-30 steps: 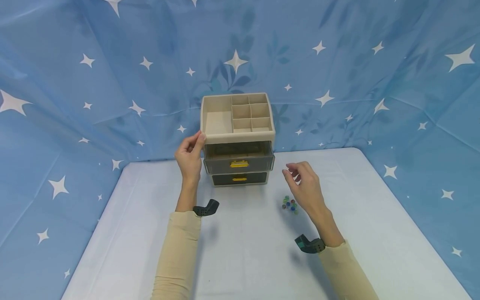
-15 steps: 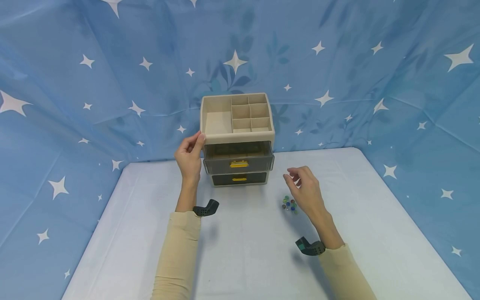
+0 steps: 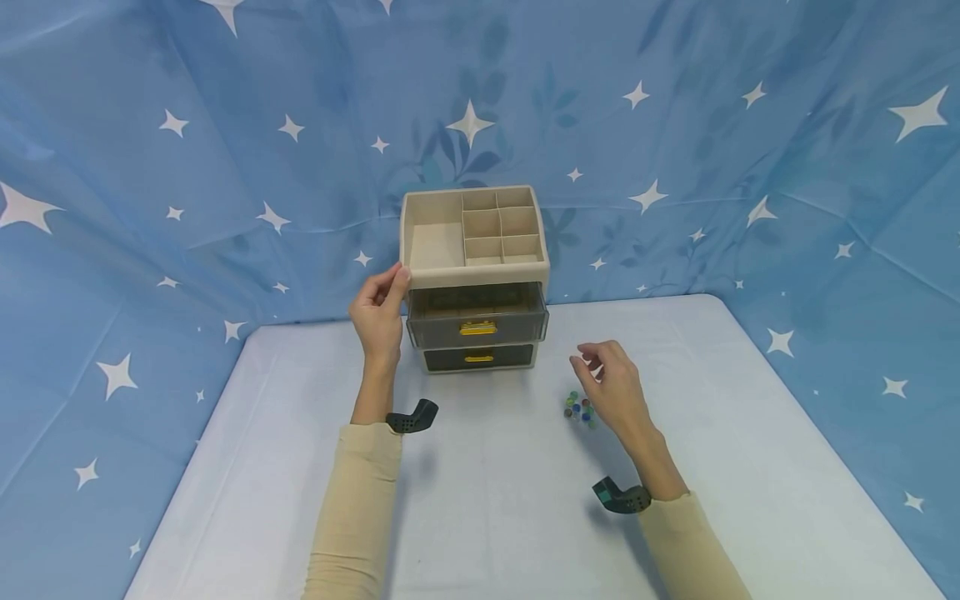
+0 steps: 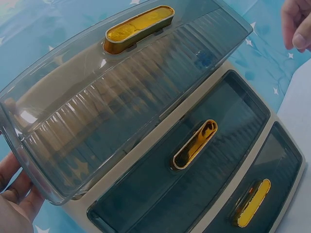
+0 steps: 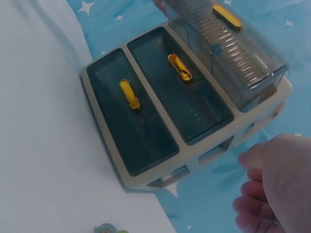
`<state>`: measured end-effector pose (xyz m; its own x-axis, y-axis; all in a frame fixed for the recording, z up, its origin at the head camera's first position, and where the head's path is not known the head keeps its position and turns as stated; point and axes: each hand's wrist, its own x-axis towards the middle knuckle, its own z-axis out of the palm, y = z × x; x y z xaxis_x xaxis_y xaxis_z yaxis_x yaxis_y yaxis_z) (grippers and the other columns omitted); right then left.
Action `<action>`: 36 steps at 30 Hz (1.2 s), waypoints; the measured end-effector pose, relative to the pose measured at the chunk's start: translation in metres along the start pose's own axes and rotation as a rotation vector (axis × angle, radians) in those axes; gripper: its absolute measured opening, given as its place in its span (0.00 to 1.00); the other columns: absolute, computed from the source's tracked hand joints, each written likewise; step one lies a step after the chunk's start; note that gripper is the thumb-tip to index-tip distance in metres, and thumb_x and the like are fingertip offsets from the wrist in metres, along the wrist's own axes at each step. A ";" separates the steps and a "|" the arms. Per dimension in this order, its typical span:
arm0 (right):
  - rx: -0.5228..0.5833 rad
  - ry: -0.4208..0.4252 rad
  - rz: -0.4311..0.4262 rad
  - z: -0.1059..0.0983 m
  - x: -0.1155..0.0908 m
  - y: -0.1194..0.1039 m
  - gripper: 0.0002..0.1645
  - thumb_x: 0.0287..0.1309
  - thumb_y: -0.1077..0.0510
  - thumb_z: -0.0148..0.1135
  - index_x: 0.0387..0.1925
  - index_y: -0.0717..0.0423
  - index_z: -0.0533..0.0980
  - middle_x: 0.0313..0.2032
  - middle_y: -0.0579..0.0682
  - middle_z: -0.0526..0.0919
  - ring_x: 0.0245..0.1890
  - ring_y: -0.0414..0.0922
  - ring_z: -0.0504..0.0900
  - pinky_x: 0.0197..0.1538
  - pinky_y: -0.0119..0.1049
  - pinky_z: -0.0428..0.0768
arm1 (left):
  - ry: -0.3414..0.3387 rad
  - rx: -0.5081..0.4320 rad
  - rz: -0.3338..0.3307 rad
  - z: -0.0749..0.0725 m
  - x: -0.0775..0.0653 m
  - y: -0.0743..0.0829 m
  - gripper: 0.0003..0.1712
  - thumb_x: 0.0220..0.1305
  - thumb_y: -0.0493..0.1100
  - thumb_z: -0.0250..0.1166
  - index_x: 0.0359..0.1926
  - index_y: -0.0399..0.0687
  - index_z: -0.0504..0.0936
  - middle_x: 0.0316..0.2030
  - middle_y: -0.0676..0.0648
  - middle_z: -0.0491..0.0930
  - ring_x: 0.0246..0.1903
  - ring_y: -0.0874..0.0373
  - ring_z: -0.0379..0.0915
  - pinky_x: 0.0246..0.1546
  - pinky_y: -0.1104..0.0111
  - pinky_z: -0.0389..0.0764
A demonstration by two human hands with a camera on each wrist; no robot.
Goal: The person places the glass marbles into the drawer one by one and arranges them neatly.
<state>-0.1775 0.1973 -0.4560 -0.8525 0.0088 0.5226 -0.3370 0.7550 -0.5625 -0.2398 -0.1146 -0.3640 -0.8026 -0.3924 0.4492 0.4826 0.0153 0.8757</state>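
Note:
A beige drawer organizer (image 3: 482, 275) stands at the back of the table. Its smoky clear top drawer (image 3: 478, 333) is pulled out, and a small round blue thing, like a marble (image 5: 216, 49), shows through its wall. Below, the drawers with gold handles (image 4: 194, 144) are closed. My left hand (image 3: 381, 317) holds the organizer's upper left front corner, thumb on the front rim. To the right, my right hand (image 3: 613, 383) hovers with fingers loosely bent and nothing in them. Just below and left of it lies a cluster of coloured glass marbles (image 3: 577, 407).
The organizer's open top (image 3: 437, 246) has one large compartment on the left and several small ones on the right. A white cloth (image 3: 487, 500) covers the table. Behind hangs a blue curtain (image 3: 300, 192) with white stars.
My right hand has come slightly down and toward me, nearer the marbles. The left hand stays at the organizer's corner, and the top drawer remains pulled out.

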 end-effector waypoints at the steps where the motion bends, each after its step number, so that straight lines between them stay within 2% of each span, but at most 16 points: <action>1: 0.000 -0.006 0.009 0.001 -0.001 0.001 0.14 0.64 0.58 0.66 0.48 0.63 0.80 0.37 0.55 0.80 0.35 0.46 0.78 0.36 0.35 0.78 | 0.001 -0.001 0.000 0.000 0.000 0.000 0.15 0.66 0.38 0.68 0.48 0.30 0.84 0.49 0.31 0.83 0.33 0.69 0.77 0.36 0.76 0.78; 6: -0.002 -0.036 0.046 0.003 -0.004 0.007 0.15 0.65 0.57 0.65 0.49 0.63 0.80 0.38 0.55 0.79 0.36 0.49 0.79 0.37 0.35 0.77 | 0.008 -0.005 -0.002 0.000 0.000 0.000 0.15 0.65 0.38 0.68 0.47 0.30 0.85 0.47 0.34 0.85 0.32 0.68 0.76 0.35 0.76 0.77; 9: -0.001 -0.045 0.055 0.004 -0.005 0.010 0.16 0.65 0.57 0.65 0.49 0.63 0.80 0.38 0.55 0.79 0.35 0.51 0.79 0.36 0.35 0.77 | 0.011 -0.010 -0.001 0.000 0.000 0.001 0.15 0.65 0.38 0.69 0.47 0.30 0.85 0.45 0.39 0.87 0.32 0.68 0.76 0.35 0.77 0.77; 22: -0.011 -0.077 0.069 0.010 -0.012 0.022 0.14 0.63 0.58 0.67 0.47 0.63 0.81 0.38 0.56 0.80 0.35 0.48 0.78 0.36 0.35 0.76 | 0.013 -0.014 -0.011 0.000 0.000 -0.001 0.15 0.65 0.39 0.69 0.47 0.30 0.85 0.38 0.59 0.86 0.32 0.68 0.77 0.35 0.75 0.77; 29: -0.024 -0.137 0.116 0.012 -0.015 0.027 0.15 0.64 0.56 0.66 0.48 0.62 0.81 0.40 0.56 0.80 0.37 0.48 0.79 0.37 0.36 0.77 | 0.012 -0.006 -0.002 0.000 0.000 -0.001 0.15 0.66 0.39 0.68 0.47 0.30 0.85 0.36 0.60 0.86 0.31 0.68 0.76 0.35 0.75 0.77; 36: -0.039 -0.163 0.134 0.016 -0.017 0.033 0.16 0.64 0.55 0.66 0.48 0.62 0.81 0.41 0.56 0.80 0.38 0.49 0.79 0.39 0.38 0.78 | 0.012 -0.008 0.006 0.001 0.001 -0.002 0.14 0.66 0.38 0.67 0.47 0.30 0.85 0.34 0.62 0.85 0.31 0.68 0.76 0.35 0.76 0.77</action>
<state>-0.1807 0.2115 -0.4932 -0.9431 0.0073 0.3325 -0.2032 0.7788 -0.5935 -0.2416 -0.1143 -0.3651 -0.7958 -0.4030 0.4521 0.4901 0.0099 0.8716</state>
